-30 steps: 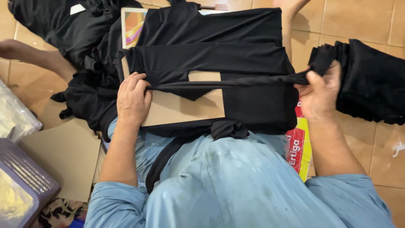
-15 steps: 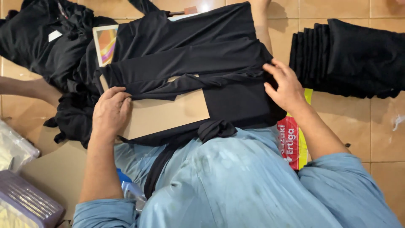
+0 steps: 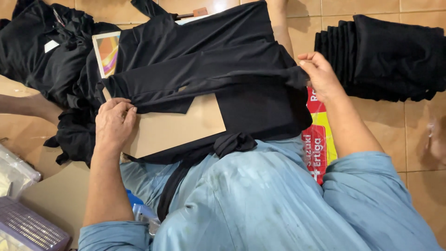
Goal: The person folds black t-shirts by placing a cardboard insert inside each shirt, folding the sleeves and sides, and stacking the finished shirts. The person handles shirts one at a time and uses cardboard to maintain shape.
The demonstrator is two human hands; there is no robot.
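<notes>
Head view. Floor of square tan tiles (image 3: 200, 7) with thin grout lines, glossy — the work lies straight on it, in front of a person in a light blue shirt.

Landmark: the cardboard sheet (image 3: 179, 128), flat, stiff, plain brown, rectangular. A black garment (image 3: 209, 60) of soft, matte cloth is spread over and beyond it; one folded part crosses just above the sheet as a long band.

Left hand (image 3: 113, 124) rests palm-down on the sheet's left edge, fingers curled over the band's left end, pinning cloth to cardboard. Right hand (image 3: 319, 76), off to the right of the sheet, pinches the band's right end between thumb and fingers, cloth bunched at the grip.

Left of the sheet: a loose heap of black clothes (image 3: 42, 60), crumpled, with a small white tag. A colourful printed board (image 3: 108, 52) pokes out just above-left, half covered. Another person's forearm (image 3: 28, 104) reaches in at the far left.

Right of the sheet: a red and yellow plastic bag (image 3: 319, 139), shiny, partly under the garment. Farther right — a neat stack of folded black clothes (image 3: 385, 58).

Below-left of the sheet: a purple slatted plastic basket (image 3: 28, 227).
</notes>
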